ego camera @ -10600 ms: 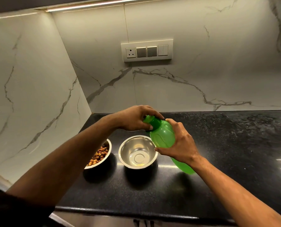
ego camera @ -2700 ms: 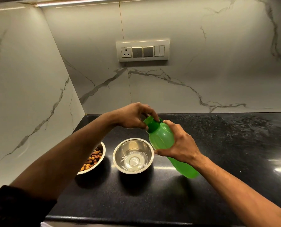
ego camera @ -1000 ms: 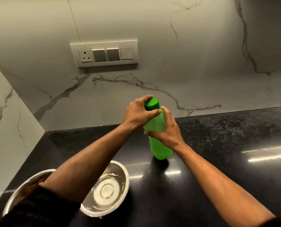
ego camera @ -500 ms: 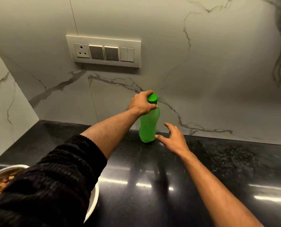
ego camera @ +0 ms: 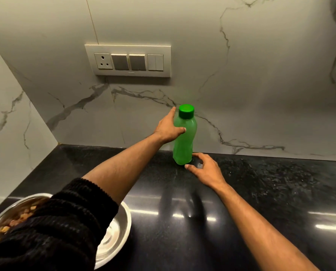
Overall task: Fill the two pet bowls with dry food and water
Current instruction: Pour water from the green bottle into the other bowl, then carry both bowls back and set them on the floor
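Left hand (ego camera: 168, 128) lower now, loosely around capped green bottle (ego camera: 183, 142); right hand (ego camera: 206, 170) open.

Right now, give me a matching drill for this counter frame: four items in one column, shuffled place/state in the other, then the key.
Items
1. green bottle
2. left hand
3. right hand
4. switch panel

Places or states
A. mounted on the marble wall
B. open, fingers by the bottle's base, low over the counter
C. upright, cap on, at the back of the counter
D. resting against the bottle's upper side, not closed around it

Pairs: 1-C, 2-D, 3-B, 4-A
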